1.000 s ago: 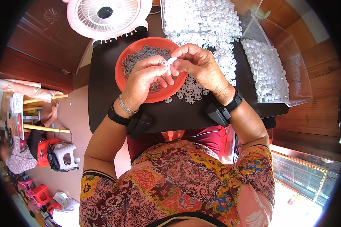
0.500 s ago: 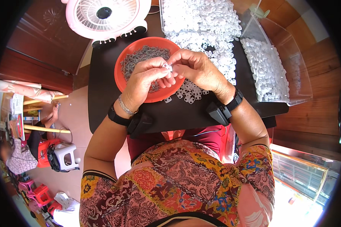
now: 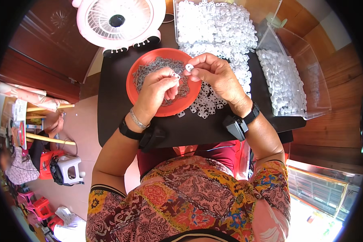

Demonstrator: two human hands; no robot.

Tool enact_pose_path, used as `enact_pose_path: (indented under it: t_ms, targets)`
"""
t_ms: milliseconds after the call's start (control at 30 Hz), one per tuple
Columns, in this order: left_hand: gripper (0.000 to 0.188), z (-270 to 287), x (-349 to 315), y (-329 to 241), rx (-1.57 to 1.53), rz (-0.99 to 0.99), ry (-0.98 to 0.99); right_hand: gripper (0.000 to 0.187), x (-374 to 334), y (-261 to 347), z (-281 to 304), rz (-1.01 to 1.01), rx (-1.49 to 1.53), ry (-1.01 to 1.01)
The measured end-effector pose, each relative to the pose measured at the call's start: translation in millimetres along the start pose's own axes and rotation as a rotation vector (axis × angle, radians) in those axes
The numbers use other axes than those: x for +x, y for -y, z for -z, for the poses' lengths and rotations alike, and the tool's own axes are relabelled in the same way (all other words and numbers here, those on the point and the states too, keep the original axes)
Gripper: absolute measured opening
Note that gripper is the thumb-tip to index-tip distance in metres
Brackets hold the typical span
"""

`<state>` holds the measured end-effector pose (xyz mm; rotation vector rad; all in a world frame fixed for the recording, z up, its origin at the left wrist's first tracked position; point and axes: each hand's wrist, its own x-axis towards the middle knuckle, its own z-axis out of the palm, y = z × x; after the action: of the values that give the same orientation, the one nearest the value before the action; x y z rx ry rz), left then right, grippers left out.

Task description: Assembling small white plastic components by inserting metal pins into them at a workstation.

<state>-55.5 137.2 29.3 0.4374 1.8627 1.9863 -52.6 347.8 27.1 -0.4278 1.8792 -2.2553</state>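
Over a red-orange basin (image 3: 132,93), my two hands are raised a short way apart. Between thumb and fingers, my left hand (image 3: 154,89) pinches a small white plastic piece (image 3: 175,75). My right hand (image 3: 218,79) grips another small white plastic piece (image 3: 189,67), rounded and with dark holes, by thumb and forefinger. Many thin grey metal pins, like nails or screws, (image 3: 148,69) fill the basin. Loose white pieces with holes (image 3: 205,105) lie on the dark table by the basin's right rim, below my right hand.
A large heap of white pieces (image 3: 213,24) covers the table's back. At right, a clear plastic box (image 3: 316,86) holds more white pieces. A pink-and-white fan (image 3: 117,21) stands at the back left. Beyond the dark table (image 3: 113,121), a person (image 3: 22,165) sits on the left.
My hands were together at one spot; now they are apart, each with a white piece. The view has shifted slightly, so the table and basin appear lower.
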Motion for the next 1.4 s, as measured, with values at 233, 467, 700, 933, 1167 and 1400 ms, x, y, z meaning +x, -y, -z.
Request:
enact_pose_path:
  t_ms: [233, 467, 700, 933, 1167, 1400]
  targets:
    - [0.019, -5, -1, -1, 0.072, -0.001, -0.013, 0.017, -1, 7, -2, -0.042, 0.034, -0.028]
    - [0.02, -5, 0, 3, 0.105, -0.003, -0.001, 0.018, -1, 4, -6, -0.045, -0.027, 0.001]
    - [0.019, -7, 0, 1, 0.082, 0.025, -0.014, 0.018, -4, 4, -8, 0.002, -0.073, 0.002]
    - [0.018, -8, -1, 3, 0.095, 0.038, -0.008, 0.017, -8, 1, -16, 0.095, -0.228, -0.034]
    - [0.018, -13, -2, 2, 0.03, 0.011, -0.019, 0.022, -10, 5, -21, 0.181, -0.486, -0.049]
    - [0.02, -11, -2, 1, -0.018, 0.07, 0.009, 0.024, -10, 8, -25, 0.283, -0.606, -0.046]
